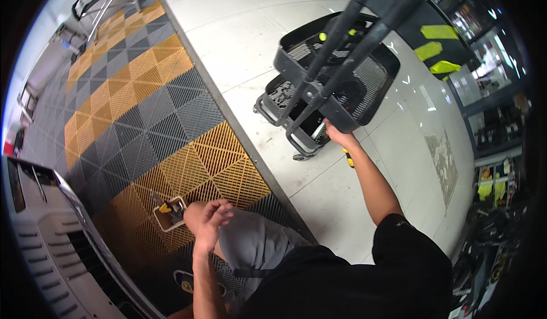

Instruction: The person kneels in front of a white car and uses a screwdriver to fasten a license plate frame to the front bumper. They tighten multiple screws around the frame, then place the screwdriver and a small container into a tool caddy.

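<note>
My left hand (213,221) hovers by my bent knee, fingers loosely curled and apart, with nothing in it. Close by on the floor sits a small cream-rimmed box (165,228) holding a yellow-and-black tool (165,208) and dark items I cannot make out. My right arm stretches out to a black two-tier cart (373,99). There my right hand (340,136) is closed at the underside of the upper basket, its fingers partly hidden. A yellow-and-black handle (348,158) shows just below that wrist; whether my hand holds it is unclear.
Dark poles (347,51) rise from the cart toward the upper right. At lower left stands a light-coloured vehicle (51,250). A metal strip (228,108) divides the yellow-and-grey grating (165,111) from white tiles (245,39). Shelves with dark goods (490,250) line the right.
</note>
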Demonstrator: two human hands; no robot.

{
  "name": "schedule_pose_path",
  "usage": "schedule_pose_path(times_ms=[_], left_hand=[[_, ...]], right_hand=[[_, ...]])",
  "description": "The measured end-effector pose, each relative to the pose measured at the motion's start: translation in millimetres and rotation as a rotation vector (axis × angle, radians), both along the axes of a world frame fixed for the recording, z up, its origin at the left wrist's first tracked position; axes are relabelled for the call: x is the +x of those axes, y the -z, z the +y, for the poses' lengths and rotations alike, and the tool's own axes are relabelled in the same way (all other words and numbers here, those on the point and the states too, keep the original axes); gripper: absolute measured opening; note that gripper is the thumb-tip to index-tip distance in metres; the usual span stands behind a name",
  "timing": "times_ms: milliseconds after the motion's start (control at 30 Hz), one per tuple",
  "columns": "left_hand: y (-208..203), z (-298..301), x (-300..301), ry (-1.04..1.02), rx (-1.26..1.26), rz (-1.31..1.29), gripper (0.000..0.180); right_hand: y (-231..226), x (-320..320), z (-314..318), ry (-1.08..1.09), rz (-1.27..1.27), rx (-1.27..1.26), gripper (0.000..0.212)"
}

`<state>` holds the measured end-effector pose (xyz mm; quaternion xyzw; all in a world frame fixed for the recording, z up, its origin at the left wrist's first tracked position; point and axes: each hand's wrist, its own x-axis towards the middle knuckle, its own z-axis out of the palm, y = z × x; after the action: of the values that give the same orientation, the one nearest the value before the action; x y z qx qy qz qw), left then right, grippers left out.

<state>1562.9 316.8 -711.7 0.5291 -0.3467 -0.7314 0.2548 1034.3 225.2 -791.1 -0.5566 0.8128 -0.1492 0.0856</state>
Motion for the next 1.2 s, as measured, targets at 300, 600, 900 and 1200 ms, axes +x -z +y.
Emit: schedule_pose_path(times_ms=[300,600,900,1200], left_hand=[[1,-8,129,-0.595,-0.196,-0.098,0.024],[142,20,200,-0.804,0.372,-0.517,0.045],[263,-22,165,-0.949,0.225,-0.654,0.033],[-31,-175,188,-0.324,-0.488,-0.67,0.038]], right_hand=[[-85,235,45,-0.315,-0.672,0.454,0.024],[4,330,35,-0.544,-0.779,0.397,0.04],[24,257,56,-0.349,-0.648,0.445,0.048],[-355,250,117,-0.08,-0.305,0.04,0.022]])
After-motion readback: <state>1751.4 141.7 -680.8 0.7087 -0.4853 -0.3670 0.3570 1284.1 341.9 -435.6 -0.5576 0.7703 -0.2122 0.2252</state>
